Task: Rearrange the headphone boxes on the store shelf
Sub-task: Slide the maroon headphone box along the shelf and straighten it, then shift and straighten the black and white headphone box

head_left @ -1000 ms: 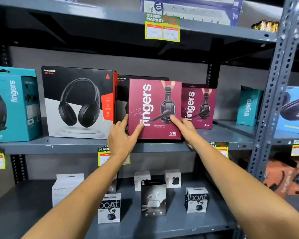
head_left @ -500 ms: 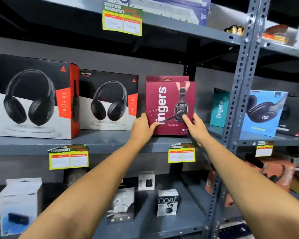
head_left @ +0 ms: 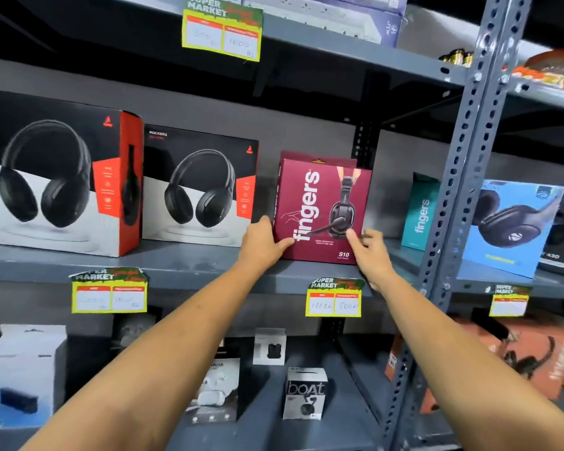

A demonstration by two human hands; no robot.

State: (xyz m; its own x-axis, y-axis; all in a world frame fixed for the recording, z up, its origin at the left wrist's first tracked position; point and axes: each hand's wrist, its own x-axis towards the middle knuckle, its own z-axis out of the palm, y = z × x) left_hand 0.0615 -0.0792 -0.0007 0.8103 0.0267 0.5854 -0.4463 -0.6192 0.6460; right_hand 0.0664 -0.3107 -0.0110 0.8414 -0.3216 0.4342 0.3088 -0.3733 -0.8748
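Observation:
A maroon "fingers" S10 headphone box (head_left: 319,203) stands upright on the grey middle shelf (head_left: 189,265), with a second maroon box (head_left: 316,155) directly behind it, only its top showing. My left hand (head_left: 262,244) grips the front box at its lower left corner. My right hand (head_left: 370,252) holds its lower right corner. To the left stand two black-and-white Rockerz headphone boxes, a near one (head_left: 56,180) and one set further back (head_left: 199,190).
A perforated grey upright post (head_left: 450,203) rises right of the maroon boxes. Beyond it sit a teal fingers box (head_left: 420,211) and a blue headphone box (head_left: 515,226). Yellow price tags (head_left: 334,299) hang on the shelf edges. Small earbud boxes (head_left: 305,393) fill the lower shelf.
The maroon box in both hands moved right along the shelf, ending in front of the second maroon box. It now rests on the shelf, and the view has shifted right.

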